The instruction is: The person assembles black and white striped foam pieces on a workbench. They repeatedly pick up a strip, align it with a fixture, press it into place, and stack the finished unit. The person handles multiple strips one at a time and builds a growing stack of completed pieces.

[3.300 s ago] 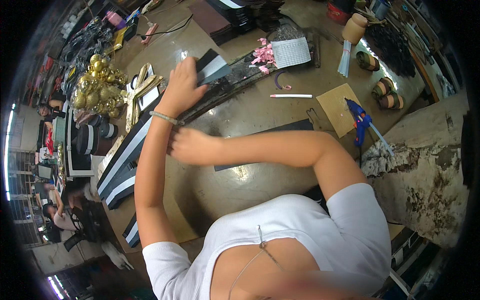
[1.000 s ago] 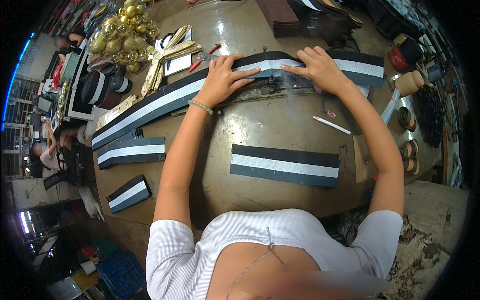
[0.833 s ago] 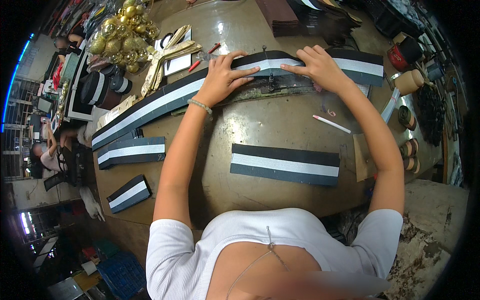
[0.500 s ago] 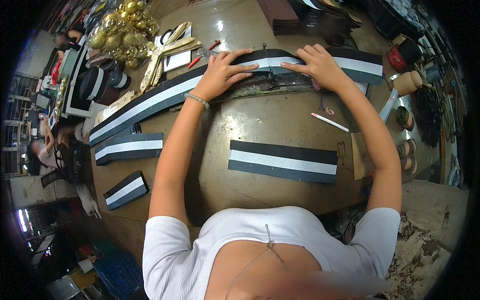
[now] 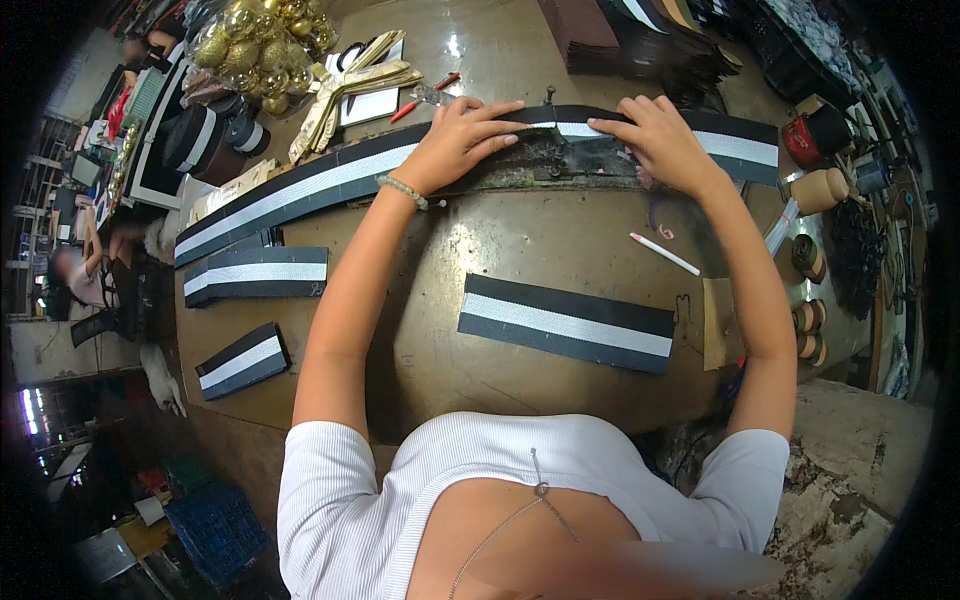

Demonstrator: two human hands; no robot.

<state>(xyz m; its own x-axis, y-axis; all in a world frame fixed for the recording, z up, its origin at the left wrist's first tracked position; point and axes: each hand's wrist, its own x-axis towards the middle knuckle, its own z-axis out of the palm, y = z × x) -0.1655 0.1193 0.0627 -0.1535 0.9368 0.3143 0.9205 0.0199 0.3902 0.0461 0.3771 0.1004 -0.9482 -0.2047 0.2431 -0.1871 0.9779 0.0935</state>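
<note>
Long strip: a black band with a white stripe down its middle (image 5: 330,180) lies across the far part of the brown worktable (image 5: 560,260). Its long axis runs left to right, the left end dropping nearer the person and the right end reaching toward the far right edge.
Left hand: the left hand (image 5: 455,145) lies palm-down on the strip just left of its middle, fingers spread and pointing right along the band, pressing it flat. A bead bracelet (image 5: 402,189) circles the wrist.
Right hand: the right hand (image 5: 665,145) rests palm-down on the strip just right of the middle, fingers close together, tips pointing left toward the other hand.
Between the hands: a small dark metal fitting (image 5: 550,100) stands on the strip's far edge; what it is cannot be told.
Near side: a short black-and-white piece (image 5: 565,323) lies near the person, its long axis also left to right, tilted slightly. A white pencil (image 5: 664,254) lies just beyond its right end.
Left side: two more short striped pieces (image 5: 258,273) (image 5: 240,361) lie near the table's left edge.
Far left: a heap of gold baubles (image 5: 255,45) and gold ribbon (image 5: 350,85) sit beyond the strip, with a red pen (image 5: 425,97) beside them.
Change: half a second ago both hands lay in much the same places on the strip; since three seconds ago, when the left hand was raised over a bunched bundle, the band has been laid out straight.
</note>
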